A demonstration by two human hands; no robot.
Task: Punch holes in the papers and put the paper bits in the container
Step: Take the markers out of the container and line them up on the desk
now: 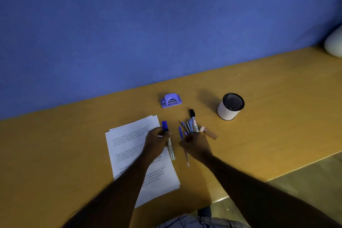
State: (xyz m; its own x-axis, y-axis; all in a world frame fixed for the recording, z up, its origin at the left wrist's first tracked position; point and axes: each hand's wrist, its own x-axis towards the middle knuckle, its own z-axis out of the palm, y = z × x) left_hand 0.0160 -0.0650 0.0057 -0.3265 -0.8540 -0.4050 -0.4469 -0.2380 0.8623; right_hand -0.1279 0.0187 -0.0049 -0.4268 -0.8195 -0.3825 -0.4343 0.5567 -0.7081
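Beside papers (129,135) — fingers (190,137), seemingly, round pens (192,125)

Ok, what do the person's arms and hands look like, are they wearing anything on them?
No sleeves, gloves or watch show: the left hand and right hand are bare, as are both arms to the frame edge. Rings cannot be told in the dim light. Checked fabric shows at the bottom edge.

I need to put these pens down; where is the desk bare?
Bare desk lies left of the papers and right of the container. It is crowded between them: the left hand holds a marker, the right hand pens.
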